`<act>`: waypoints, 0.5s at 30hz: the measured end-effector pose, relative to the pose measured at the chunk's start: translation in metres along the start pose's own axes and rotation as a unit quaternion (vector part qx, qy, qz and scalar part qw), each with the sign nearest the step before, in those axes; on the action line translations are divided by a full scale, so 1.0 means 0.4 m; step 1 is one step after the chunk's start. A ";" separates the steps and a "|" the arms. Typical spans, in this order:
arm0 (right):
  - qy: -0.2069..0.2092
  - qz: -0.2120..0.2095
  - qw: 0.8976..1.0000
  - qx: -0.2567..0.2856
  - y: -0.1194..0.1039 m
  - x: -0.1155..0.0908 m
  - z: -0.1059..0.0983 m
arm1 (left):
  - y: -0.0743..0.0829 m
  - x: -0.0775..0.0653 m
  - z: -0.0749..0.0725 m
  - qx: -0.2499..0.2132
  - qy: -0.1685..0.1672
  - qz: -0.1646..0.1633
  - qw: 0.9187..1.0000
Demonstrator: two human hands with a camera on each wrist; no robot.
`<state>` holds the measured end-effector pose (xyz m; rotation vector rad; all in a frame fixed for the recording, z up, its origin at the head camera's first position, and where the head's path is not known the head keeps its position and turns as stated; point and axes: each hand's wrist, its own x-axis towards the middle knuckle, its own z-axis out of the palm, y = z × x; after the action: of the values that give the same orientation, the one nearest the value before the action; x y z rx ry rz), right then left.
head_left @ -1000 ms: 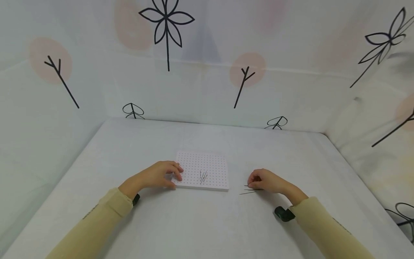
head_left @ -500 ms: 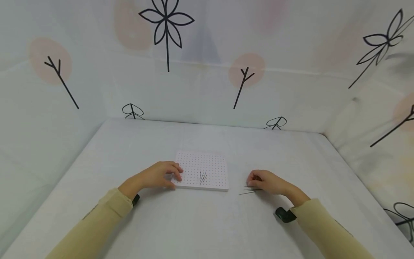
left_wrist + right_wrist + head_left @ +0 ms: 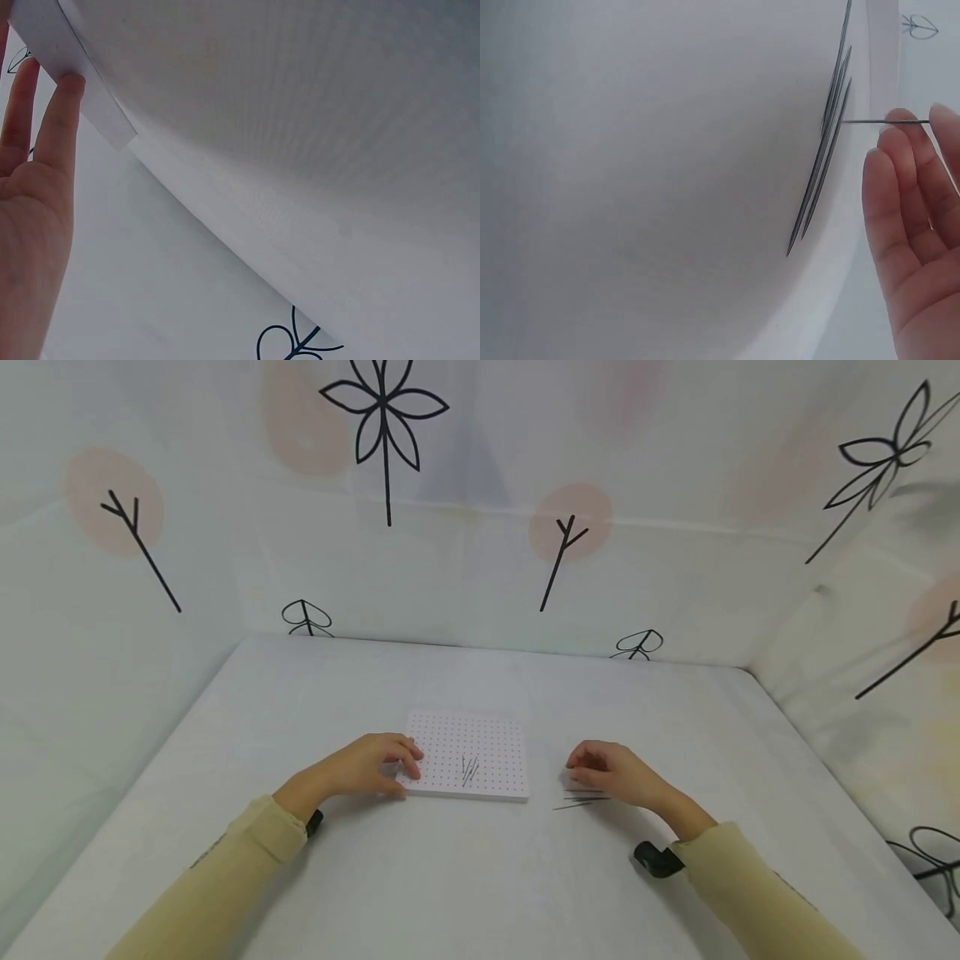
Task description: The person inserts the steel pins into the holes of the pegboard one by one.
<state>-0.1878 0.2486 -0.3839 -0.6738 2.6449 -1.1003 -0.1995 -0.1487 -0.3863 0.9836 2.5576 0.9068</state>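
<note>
A white pegboard (image 3: 495, 739) with rows of small holes lies on the table, several thin dark needles (image 3: 470, 768) on its near half. My left hand (image 3: 371, 766) rests at its left side, fingertips over the edge and thumb by the near corner. In the left wrist view, extended fingers touch the board's side (image 3: 105, 116). Right of the board, my right hand (image 3: 611, 772) pinches one thin metal needle (image 3: 866, 121) between thumb and fingers; its free end points out past the fingertips. Several more needles (image 3: 821, 165) lie close together on the table below that hand.
A white cloth covers the table (image 3: 465, 877), with patterned cloth walls (image 3: 465, 568) behind it and at both sides. Dark wrist devices (image 3: 658, 858) sit under the sleeves.
My right hand has risen slightly and shifted a little left from the loose needles, leaving more of them in sight. The left hand and board stay in place.
</note>
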 end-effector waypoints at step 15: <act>0.036 -0.016 0.997 0.059 -0.031 0.005 0.020 | 0.000 0.000 0.001 0.000 0.001 -0.001 1.000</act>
<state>-0.1827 0.2350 -0.3809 -0.6675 2.6119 -1.3012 -0.1995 -0.1485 -0.3868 0.9802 2.5592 0.9079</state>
